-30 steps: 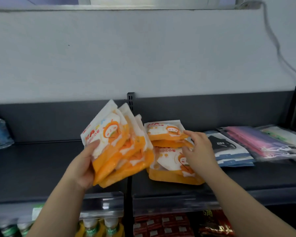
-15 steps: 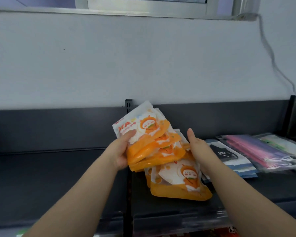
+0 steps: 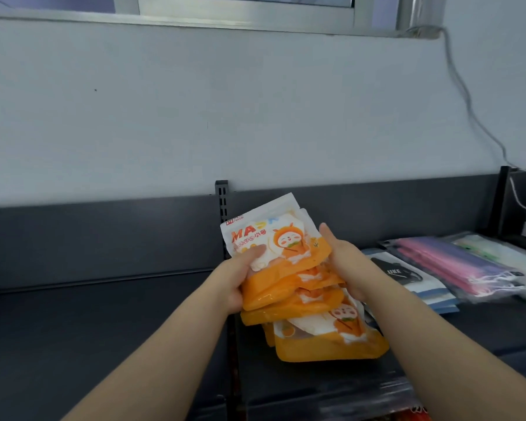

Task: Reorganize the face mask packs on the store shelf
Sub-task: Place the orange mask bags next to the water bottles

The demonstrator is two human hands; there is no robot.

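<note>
Now the left hand [image 3: 234,282] grips the fanned orange packs [image 3: 286,268], brought rightward since a second ago; the right hand [image 3: 345,262], fingers straight, squares their edge above the shelf pile [image 3: 331,343], so merging seems imminent.

Head-camera view: person's two forearms, both bare from lower frame edge to wrist, slender and smooth, tapering toward wrists. Left grip [image 3: 234,281] bare, thumb short, rounded at tip. Right grip [image 3: 346,262] bare likewise, knuckles only faintly marked. Any clothing lies beyond frame edge; rest of body out of shot.
</note>
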